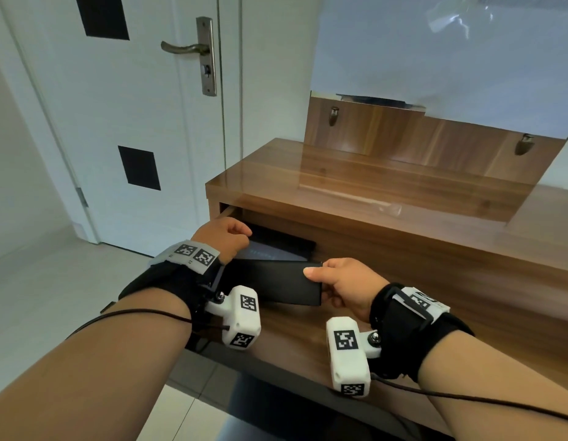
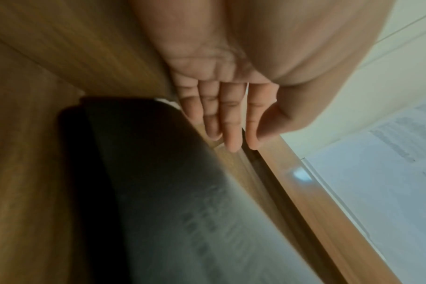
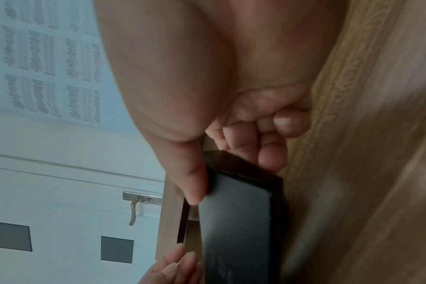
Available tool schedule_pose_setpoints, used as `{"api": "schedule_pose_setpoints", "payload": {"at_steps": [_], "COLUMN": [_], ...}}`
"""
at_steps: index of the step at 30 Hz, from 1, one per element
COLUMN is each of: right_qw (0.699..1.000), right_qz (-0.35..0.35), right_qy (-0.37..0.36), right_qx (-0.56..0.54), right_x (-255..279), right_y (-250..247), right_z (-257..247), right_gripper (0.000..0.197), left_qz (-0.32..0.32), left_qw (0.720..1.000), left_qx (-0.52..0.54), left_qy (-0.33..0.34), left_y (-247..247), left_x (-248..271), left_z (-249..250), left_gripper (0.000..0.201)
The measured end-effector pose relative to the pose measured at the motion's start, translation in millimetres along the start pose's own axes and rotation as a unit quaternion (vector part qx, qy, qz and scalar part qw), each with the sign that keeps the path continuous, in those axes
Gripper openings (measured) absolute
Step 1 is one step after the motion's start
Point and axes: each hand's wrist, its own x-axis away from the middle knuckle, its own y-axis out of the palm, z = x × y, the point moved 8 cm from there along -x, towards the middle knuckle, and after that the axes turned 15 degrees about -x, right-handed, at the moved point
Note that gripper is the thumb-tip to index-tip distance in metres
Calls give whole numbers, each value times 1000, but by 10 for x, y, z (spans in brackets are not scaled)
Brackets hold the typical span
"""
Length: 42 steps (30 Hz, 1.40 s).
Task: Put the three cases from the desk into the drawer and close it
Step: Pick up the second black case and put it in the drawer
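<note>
The drawer under the wooden desk top stands partly pulled out. A dark case with faint print lies inside it. My right hand pinches the right end of a second, matt black case, thumb on top and fingers underneath, holding it level over the drawer opening. In the right wrist view this case runs away from the palm. My left hand hovers over the drawer's left part and grips nothing; its fingers are nearly straight beside a dark case.
A white door with a lever handle stands just left of the desk. A wooden back panel with two metal pegs rises behind the desk top, below a pale sheet on the wall. Tiled floor lies to the left.
</note>
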Motion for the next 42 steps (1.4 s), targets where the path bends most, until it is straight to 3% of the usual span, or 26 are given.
{"api": "schedule_pose_setpoints", "payload": {"at_steps": [4, 10, 15, 23, 31, 34, 42], "right_qw": [999, 997, 995, 996, 997, 998, 995], "right_qz": [-5, 0, -8, -38, -30, -16, 34], "right_qy": [47, 83, 100, 79, 64, 53, -77], "right_qx": [-19, 10, -28, 8, 24, 40, 61], "right_x": [-10, 35, 34, 80, 86, 118, 295], "right_y": [57, 81, 142, 194, 151, 75, -127], "right_z": [118, 136, 170, 127, 102, 44, -430], "right_gripper": [21, 25, 31, 13, 18, 5, 6], "left_qz": [17, -106, -105, -112, -112, -113, -108], "left_qw": [1000, 994, 994, 993, 993, 993, 994], "left_qx": [-26, -16, -11, 32, 39, 34, 17], "left_qy": [1, -13, -13, -28, -25, -24, -3], "left_y": [-12, 262, 282, 312, 295, 298, 261], "left_x": [0, 24, 13, 12, 49, 57, 54], "left_z": [34, 47, 50, 32, 55, 66, 77], "left_gripper": [18, 11, 11, 12, 23, 28, 26]}}
